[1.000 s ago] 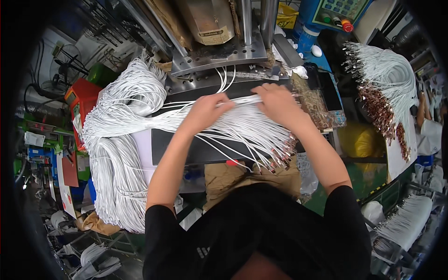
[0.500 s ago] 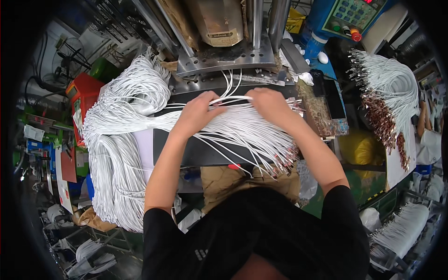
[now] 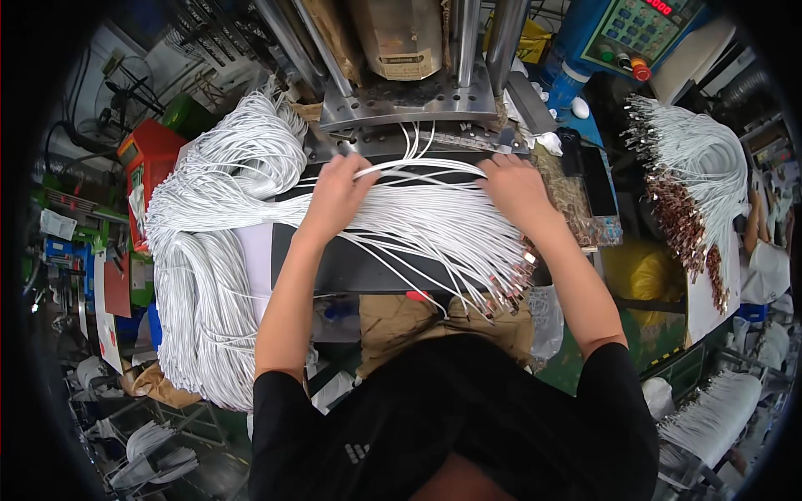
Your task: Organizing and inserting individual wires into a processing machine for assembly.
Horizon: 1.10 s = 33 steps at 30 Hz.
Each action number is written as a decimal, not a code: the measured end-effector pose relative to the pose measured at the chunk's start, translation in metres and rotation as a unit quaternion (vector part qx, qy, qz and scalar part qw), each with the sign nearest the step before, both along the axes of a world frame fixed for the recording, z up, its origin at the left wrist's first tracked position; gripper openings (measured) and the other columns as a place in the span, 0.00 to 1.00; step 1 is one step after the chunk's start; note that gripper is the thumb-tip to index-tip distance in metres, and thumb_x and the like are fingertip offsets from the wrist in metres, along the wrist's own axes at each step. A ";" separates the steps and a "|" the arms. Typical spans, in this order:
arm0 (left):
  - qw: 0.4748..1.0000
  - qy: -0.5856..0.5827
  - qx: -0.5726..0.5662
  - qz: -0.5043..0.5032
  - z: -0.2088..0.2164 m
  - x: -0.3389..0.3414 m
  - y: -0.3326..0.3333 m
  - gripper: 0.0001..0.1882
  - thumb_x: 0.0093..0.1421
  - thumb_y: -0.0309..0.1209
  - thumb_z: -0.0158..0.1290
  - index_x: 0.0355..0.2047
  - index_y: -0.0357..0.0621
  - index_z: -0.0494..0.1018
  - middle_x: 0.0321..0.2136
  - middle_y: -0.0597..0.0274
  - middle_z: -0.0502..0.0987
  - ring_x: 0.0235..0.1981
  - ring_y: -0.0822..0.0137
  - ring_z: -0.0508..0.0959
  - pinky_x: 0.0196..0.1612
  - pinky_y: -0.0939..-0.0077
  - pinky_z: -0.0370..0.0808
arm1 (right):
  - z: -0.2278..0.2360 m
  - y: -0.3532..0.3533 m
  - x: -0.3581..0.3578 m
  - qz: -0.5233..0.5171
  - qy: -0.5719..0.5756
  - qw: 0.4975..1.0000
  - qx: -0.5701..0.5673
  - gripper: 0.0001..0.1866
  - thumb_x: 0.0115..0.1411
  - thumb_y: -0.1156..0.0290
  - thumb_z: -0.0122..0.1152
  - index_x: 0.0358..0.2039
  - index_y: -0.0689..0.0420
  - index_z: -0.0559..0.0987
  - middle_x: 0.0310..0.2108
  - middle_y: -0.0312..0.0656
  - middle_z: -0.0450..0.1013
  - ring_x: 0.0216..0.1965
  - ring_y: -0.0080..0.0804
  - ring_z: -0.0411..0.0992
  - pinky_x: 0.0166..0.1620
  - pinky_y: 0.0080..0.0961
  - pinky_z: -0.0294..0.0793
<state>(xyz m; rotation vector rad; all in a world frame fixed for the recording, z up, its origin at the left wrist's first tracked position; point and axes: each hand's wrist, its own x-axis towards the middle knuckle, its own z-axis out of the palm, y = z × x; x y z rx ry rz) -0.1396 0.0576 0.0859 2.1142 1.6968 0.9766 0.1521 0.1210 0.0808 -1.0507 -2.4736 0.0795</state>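
A few white cables (image 3: 426, 166) run in a slight arch between my two hands, lifted along the far side of a large bundle. My left hand (image 3: 338, 196) is closed around one end of this group, fingers curled. At the other end my right hand (image 3: 516, 190) pinches the same cables; its fingertips are partly hidden. Below them a fanned bundle of white cables (image 3: 426, 219) lies across a black work surface (image 3: 334, 265). Its copper-coloured and metal connector ends (image 3: 508, 288) gather at the right, near my right forearm. Several short cables (image 3: 412, 142) reach up towards the press.
A steel press plate (image 3: 409, 104) with round columns stands just beyond my hands. Thick coils of white cable (image 3: 205, 321) lie at the left beside a red box (image 3: 150, 163). A blue control panel (image 3: 635, 37) is at the far right, above another hanging cable bundle (image 3: 697, 150).
My hands have moved apart, the left one leftwards and the right one rightwards. A longer stretch of the held cables now shows between them. The view has shifted slightly.
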 end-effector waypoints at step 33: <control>0.718 -0.588 -0.373 0.013 -0.031 0.086 0.076 0.14 0.68 0.34 0.53 0.48 0.38 0.75 0.32 0.64 0.78 0.29 0.76 0.73 0.32 0.82 0.70 | -0.009 0.021 0.023 -0.002 -0.080 0.987 -0.142 0.16 0.63 0.63 0.58 0.45 0.61 0.79 0.31 0.46 0.76 0.36 0.49 0.76 0.41 0.42 0.75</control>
